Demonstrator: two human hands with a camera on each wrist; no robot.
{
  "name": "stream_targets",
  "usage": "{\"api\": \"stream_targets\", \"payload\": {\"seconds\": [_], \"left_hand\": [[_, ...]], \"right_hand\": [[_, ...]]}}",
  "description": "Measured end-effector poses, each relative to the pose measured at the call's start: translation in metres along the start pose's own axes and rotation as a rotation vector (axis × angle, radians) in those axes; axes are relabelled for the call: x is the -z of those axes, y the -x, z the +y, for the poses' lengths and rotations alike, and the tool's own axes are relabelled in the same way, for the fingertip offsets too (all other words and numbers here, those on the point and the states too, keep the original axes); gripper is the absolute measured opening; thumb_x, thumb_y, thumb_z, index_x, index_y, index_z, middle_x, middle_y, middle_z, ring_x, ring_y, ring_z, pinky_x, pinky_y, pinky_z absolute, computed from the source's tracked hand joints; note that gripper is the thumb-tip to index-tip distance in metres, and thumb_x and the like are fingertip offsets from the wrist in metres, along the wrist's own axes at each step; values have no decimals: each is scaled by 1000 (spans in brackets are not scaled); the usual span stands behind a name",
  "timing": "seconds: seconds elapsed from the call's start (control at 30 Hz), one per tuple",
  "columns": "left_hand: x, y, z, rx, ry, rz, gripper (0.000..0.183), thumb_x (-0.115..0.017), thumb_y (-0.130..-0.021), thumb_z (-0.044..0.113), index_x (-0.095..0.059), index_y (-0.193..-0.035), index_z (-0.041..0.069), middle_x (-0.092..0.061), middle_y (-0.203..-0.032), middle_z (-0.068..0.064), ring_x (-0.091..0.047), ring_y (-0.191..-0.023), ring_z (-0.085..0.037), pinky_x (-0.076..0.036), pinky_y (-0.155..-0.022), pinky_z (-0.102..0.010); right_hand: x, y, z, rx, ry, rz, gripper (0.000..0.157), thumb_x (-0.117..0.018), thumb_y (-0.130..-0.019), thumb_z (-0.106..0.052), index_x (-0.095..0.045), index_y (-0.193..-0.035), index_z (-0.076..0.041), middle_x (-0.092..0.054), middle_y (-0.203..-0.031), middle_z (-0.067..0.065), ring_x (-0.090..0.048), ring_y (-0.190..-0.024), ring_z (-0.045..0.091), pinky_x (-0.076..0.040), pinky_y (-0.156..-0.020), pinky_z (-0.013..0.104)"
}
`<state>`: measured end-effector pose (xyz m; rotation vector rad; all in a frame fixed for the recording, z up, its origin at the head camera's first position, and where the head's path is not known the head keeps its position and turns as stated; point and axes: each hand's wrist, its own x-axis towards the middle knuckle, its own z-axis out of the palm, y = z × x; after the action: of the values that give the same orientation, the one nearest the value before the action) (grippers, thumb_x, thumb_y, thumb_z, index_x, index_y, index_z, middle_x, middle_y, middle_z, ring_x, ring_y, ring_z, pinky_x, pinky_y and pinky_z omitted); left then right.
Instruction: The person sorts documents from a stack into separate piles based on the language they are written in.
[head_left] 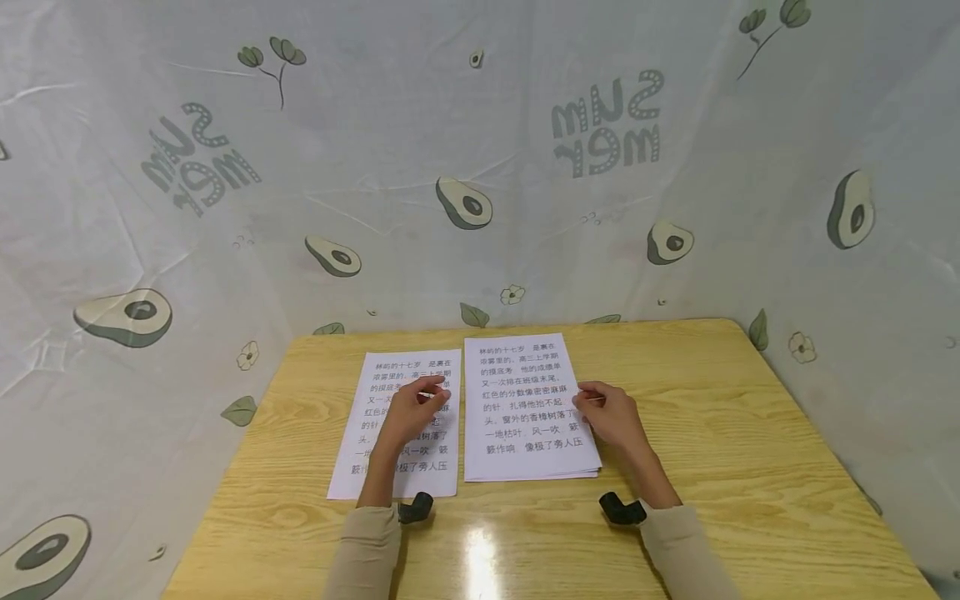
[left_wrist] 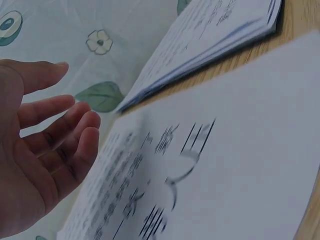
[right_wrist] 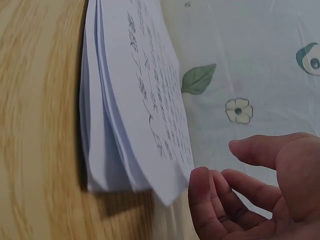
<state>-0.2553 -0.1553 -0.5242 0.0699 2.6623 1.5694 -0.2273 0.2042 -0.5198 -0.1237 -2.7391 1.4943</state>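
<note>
Paper stack (head_left: 525, 408) of printed sheets lies flat on the wooden surface (head_left: 735, 433), its long axis running away from the person and its lines of print reading upright from where they sit. What any handling of it seems to turn on is its right long edge: the right hand (head_left: 613, 417) is just beside that edge, roughly midway along, so from the right grip the stack lies directly to the left. In the right wrist view the sheets fan slightly apart along the end near the person, and a corner of the top ones juts toward the fingers. A fingertip overlaps the paper's edge there; whether it truly touches, I cannot tell. The right grip has its thumb apart from loosely curved fingers, with no sheet seen clamped between them.

To the left of the stack, across a narrow strip of bare wood, lies a loose page (head_left: 366, 433) with the same kind of print, its long axis close to parallel with the stack's. The left hand (head_left: 408, 412) is over this page, well apart from the stack, its grip likewise parted and holding nothing visible. Of the two, the right hand is clearly nearer the stack, while the left is nearer the page.
</note>
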Motion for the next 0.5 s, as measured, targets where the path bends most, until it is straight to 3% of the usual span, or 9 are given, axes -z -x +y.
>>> {"api": "stream_targets", "payload": {"seconds": [0.2,0.5], "left_hand": [[-18,-2,8,-32,55,-15,41,-73,-102,25,-71,-139,9,-73,-116,-12,-71,-90,-23,-62,-71,-32],[-34,-5,12,-46,59,-42,45,-73,-103,31,-70,-141,7,-73,-119,-12,-70,-91,-18,-63,-72,-31]], "right_hand": [[8,-2,14,12,56,27,42,-67,-105,-20,-67,-140,3,-75,-123,22,-72,-114,37,-57,-85,31],[16,-4,23,24,79,15,44,-66,-106,-23,-66,-141,4,-74,-125,23,-71,-116,39,-58,-91,40]]}}
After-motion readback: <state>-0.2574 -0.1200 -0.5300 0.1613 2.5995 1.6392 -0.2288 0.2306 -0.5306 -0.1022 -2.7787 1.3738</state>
